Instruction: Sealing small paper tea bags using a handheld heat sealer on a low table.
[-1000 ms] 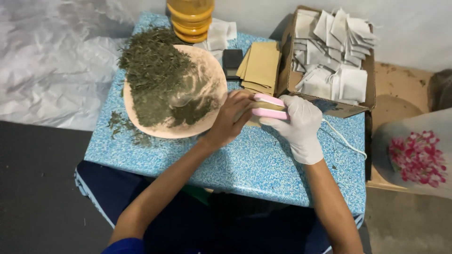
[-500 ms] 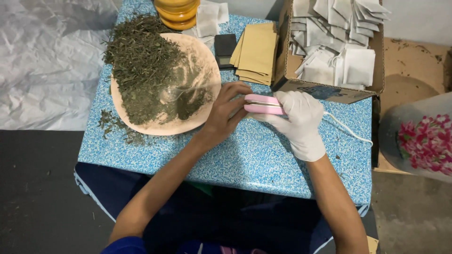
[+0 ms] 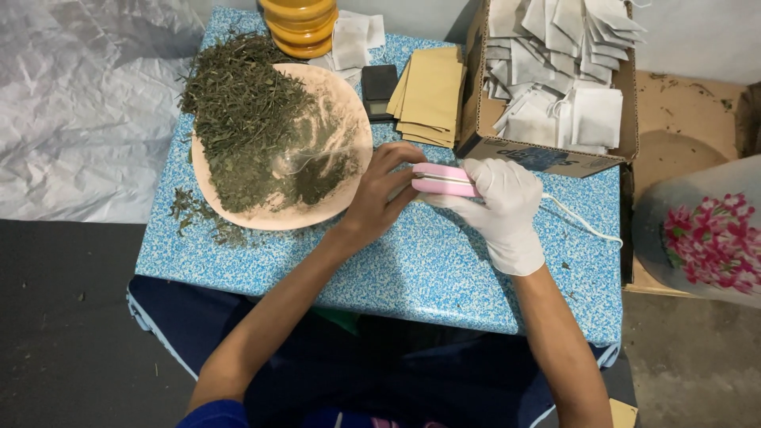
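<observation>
- gloved right hand (image 3: 503,202) clamps the pink sealer (image 3: 444,180) shut, pressing it onto the blue table (image 3: 444,269).
- bare left hand (image 3: 380,194), fingers curled, steadies the sealer's left end beside the leaf plate (image 3: 349,103).

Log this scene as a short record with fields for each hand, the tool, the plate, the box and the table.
left hand: bare left hand steadies the sealer's left end
right hand: gloved right hand grips the sealer, pressed shut
tool: pink handheld sealer with white cord
plate: round pink plate heaped with dried green leaves
box: cardboard box of white filter bags
table: blue speckled table; brown envelopes stacked beside box
</observation>
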